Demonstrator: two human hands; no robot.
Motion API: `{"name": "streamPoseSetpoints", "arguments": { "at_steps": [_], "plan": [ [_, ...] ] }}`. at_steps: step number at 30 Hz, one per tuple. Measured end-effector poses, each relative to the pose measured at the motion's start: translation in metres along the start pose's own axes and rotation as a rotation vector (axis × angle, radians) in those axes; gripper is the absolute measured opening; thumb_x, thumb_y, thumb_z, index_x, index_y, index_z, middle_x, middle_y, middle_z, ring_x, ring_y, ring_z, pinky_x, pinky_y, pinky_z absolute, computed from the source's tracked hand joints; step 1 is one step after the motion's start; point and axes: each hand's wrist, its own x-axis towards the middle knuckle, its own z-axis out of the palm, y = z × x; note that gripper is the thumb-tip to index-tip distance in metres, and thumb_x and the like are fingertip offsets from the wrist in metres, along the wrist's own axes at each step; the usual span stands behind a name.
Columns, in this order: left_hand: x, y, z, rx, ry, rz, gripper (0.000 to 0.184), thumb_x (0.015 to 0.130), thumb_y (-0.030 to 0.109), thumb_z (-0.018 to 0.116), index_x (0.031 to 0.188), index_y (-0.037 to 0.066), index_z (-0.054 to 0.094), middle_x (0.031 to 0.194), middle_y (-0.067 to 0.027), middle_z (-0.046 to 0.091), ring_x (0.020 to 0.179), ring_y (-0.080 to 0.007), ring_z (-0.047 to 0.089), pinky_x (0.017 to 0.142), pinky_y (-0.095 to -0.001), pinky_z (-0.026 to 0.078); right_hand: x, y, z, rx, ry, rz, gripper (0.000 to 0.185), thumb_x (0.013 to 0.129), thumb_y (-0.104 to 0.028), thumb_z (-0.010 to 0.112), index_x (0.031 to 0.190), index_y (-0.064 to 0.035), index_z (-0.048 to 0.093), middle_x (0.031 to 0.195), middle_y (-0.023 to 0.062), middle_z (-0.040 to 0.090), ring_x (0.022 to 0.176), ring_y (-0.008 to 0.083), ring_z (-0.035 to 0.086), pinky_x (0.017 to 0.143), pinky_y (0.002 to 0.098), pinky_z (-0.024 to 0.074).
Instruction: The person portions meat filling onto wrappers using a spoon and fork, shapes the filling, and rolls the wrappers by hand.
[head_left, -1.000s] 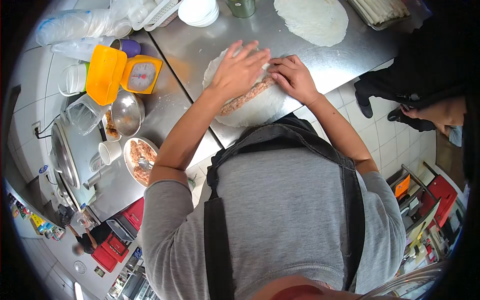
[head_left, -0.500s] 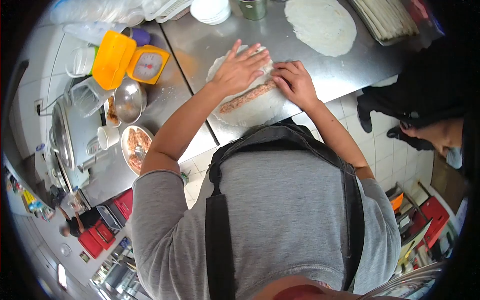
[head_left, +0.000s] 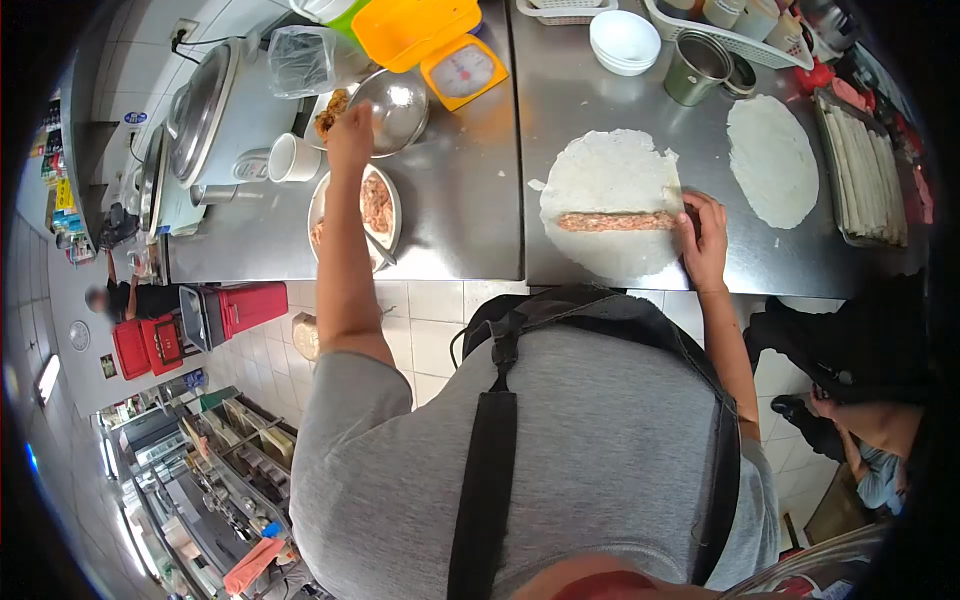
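My left hand (head_left: 350,138) reaches over a small dish of brown food (head_left: 331,108), beside a steel mixing bowl (head_left: 402,112). Its fingers look bunched together, and their tips are hidden. On the steel counter lies a thin white sheet of dough (head_left: 610,175), round with ragged edges. A strip of minced meat (head_left: 615,221) runs across it. My right hand (head_left: 704,238) rests at the sheet's right edge, loosely curved, thumb and fingers apart, by the strip's end. Under my left forearm stands a white bowl of minced meat (head_left: 377,205) with a utensil handle sticking out.
A yellow scale (head_left: 465,72) and white cup (head_left: 294,158) stand on the left. At the back are stacked white bowls (head_left: 625,42) and a steel container (head_left: 697,68). Another dough sheet (head_left: 772,160) and a tray of pale rolls (head_left: 860,170) lie right. Another person stands nearby.
My left hand has left the dough sheet and moved left to the dish of brown food. My right hand stays by the strip's end. The view has swung left.
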Motion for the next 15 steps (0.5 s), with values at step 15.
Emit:
{"name": "streamPoseSetpoints", "arguments": {
  "at_steps": [15],
  "plan": [
    [-0.04,0.068,0.014,-0.239,-0.478,0.317,0.065,0.108,0.052,0.031,0.123,0.005,0.072,0.12,-0.0195,0.071,0.113,-0.0381,0.066,0.101,-0.0458,0.047,0.001,0.004,0.004,0.005,0.034,0.001,0.023,0.095,-0.017,0.066,0.113,-0.0046,0.069,0.12,0.0137,0.066,0.112,0.0337,0.058,0.098,0.0406,0.0461]
  ]
}}
